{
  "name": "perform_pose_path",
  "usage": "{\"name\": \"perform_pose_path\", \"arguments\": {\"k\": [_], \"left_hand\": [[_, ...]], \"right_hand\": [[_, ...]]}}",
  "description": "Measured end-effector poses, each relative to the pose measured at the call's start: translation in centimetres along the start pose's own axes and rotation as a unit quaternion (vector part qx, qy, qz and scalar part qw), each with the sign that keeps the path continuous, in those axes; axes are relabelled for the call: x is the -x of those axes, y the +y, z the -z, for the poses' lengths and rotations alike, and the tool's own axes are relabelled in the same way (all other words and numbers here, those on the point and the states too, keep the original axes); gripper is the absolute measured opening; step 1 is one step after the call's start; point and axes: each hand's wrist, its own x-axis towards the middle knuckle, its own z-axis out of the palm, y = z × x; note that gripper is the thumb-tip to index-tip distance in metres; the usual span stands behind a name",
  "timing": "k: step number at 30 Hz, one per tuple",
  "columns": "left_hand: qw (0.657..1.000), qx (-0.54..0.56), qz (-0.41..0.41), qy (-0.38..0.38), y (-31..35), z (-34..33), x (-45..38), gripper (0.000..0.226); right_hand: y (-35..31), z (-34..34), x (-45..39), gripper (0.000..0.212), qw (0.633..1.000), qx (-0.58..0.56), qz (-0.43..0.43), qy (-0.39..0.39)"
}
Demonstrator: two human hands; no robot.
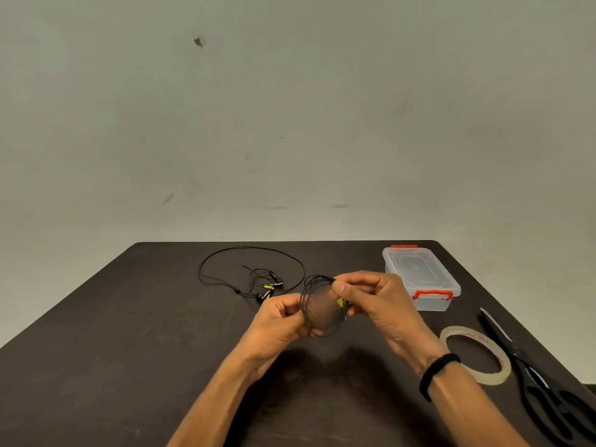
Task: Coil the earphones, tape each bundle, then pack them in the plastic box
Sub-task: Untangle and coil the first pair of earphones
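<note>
1. I read the left hand point(283, 314) as curled, its fingers pinching the 9 o'clock edge of the coil point(321, 306), which is held in the air above the middle of the worktop point(129, 333).
2. The right hand point(371, 298) is likewise curled; its thumb and fingers pinch the coil at about 2 o'clock, close to a small yellow tag on the cord.
3. The coil is thin black cord wound in several loose round loops. Its plane stands roughly upright between the two hands and faces me.
4. Key relation: the tape point(475, 356) lies flat at 4 o'clock from the coil, just beyond the right wrist. The right hand is the nearer one; I judge the left must keep the loops gathered while the right reaches for it.
5. The tape is a wide, thin translucent ring. The scissors point(529, 366) lie just beside it at 3 o'clock, black, long axis running from 11 to 5 o'clock.
6. The box point(419, 279) stands at 2 o'clock from the coil: clear rectangular plastic, lid on, red latches at both ends.
7. A second earphone point(254, 272) lies uncoiled at 10 o'clock, a slack black loop with a tangle of ends.
8. Judgement: coiling of the first bundle is near done; taping has not begun.
</note>
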Motion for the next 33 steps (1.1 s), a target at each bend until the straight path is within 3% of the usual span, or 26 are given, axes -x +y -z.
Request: {"name": "perform_pose_path", "arguments": {"k": [5,7,10,16,22,25,33], "left_hand": [[0.989,0.113,0.098,0.009,0.4,0.0,-0.1,0.028],[0.974,0.169,0.149,0.005,0.4,0.3,-0.3,0.049],[0.973,0.17,0.156,-0.009,0.3,0.7,-0.4,0.067],[0.994,0.073,0.075,0.011,0.3,-0.2,0.1,0.038],[0.966,0.218,0.142,0.001,0.9,0.1,0.1,0.014],[0.958,0.24,0.157,0.006,1.2,0.1,0.2,0.016],[0.998,-0.001,0.044,0.049,0.3,-0.2,-0.4,0.025]], "right_hand": [[0.8,-0.1,-0.2,0.008,0.994,0.1,0.05,0.012],[1.0,-0.1,-0.2,0.008,0.992,0.113,0.061,0.018],[1.2,-0.2,-0.2,0.008,0.989,0.129,0.071,0.028],[1.8,-0.4,-0.4,0.009,0.987,0.138,0.078,0.039],[2.3,-0.3,-0.6,0.007,0.986,0.139,0.078,0.038],[2.3,-0.3,-0.5,0.008,0.984,0.147,0.085,0.046],[2.0,0.0,-0.4,0.009,0.977,0.164,0.093,0.097]]}}
